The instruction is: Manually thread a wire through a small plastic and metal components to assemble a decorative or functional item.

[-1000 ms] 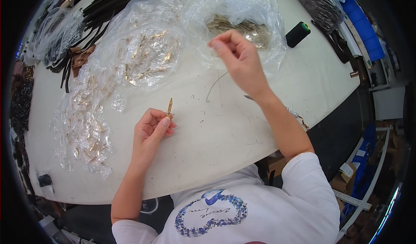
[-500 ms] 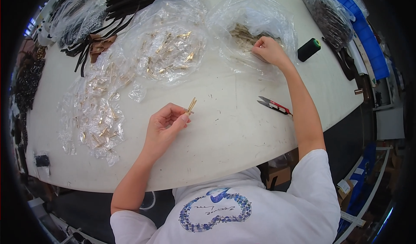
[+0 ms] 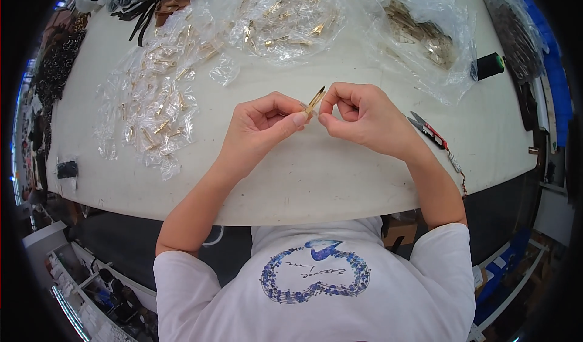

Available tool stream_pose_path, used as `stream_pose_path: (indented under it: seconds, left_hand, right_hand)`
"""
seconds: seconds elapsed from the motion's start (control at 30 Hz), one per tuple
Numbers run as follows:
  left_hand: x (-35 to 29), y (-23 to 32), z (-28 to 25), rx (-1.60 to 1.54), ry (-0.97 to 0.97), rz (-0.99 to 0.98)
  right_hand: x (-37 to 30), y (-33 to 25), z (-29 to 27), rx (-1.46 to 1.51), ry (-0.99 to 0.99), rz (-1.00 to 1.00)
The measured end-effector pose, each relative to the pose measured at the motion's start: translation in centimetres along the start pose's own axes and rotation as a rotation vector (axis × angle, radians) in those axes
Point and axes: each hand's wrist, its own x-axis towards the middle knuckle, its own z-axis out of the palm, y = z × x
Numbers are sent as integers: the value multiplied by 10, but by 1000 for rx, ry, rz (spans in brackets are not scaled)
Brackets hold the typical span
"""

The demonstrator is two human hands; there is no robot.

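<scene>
Above the middle of the table (image 3: 291, 178), my left hand (image 3: 258, 126) pinches slim gold metal pieces (image 3: 313, 103) between thumb and fingers, their tips slanting up to the right. One tip looks dark. My right hand (image 3: 367, 117) is close beside them, thumb and forefinger pinched together. Whatever that pinch holds is too small to make out. Beyond the right hand lies an open clear plastic bag (image 3: 455, 14) with flat brownish see-through pieces (image 3: 419, 29) inside. Another clear bag (image 3: 267, 17) at the far middle holds many gold pieces.
Small clear packets with gold pieces (image 3: 161, 99) spread over the left. Red-handled thread snips (image 3: 431, 131) rest right of my right forearm. A dark thread spool (image 3: 487, 66) lies at the far right, black straps (image 3: 146, 8) at the far left, and a small black packet (image 3: 67, 170) near the left edge.
My right hand has left the bag of brownish pieces and come in next to my left hand. The left hand, still gripping the gold pieces, has shifted right. The view has tilted nearer.
</scene>
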Motion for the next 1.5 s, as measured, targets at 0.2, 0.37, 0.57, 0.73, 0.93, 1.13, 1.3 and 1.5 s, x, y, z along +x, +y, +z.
stream_pose_path:
  seconds: [0.2, 0.37, 0.57, 0.73, 0.93, 1.13, 1.3, 1.5]
  left_hand:
    - [2, -4, 1, -190, 96, -138]
    - [1, -9, 0, -272, 96, -159]
    - [2, -8, 1, -260, 44, -135]
    - [-1, -11, 7, 60, 11, 5]
    - [0, -16, 6, 44, 2, 21]
    - [-2, -12, 14, -20, 40, 51]
    - [-2, -4, 12, -39, 28, 2]
    - [-2, -5, 7, -7, -69, -80]
  right_hand:
    - [7, 22, 19, 380, 192, 50]
    - [8, 27, 24, 402, 231, -1]
    - [7, 26, 13, 464, 305, -23]
    - [4, 26, 11, 455, 298, -48]
    - [0, 24, 11, 335, 255, -39]
    - [-2, 23, 11, 305, 241, -51]
    - [-4, 19, 6, 195, 226, -57]
    - [-4, 22, -8, 155, 106, -9]
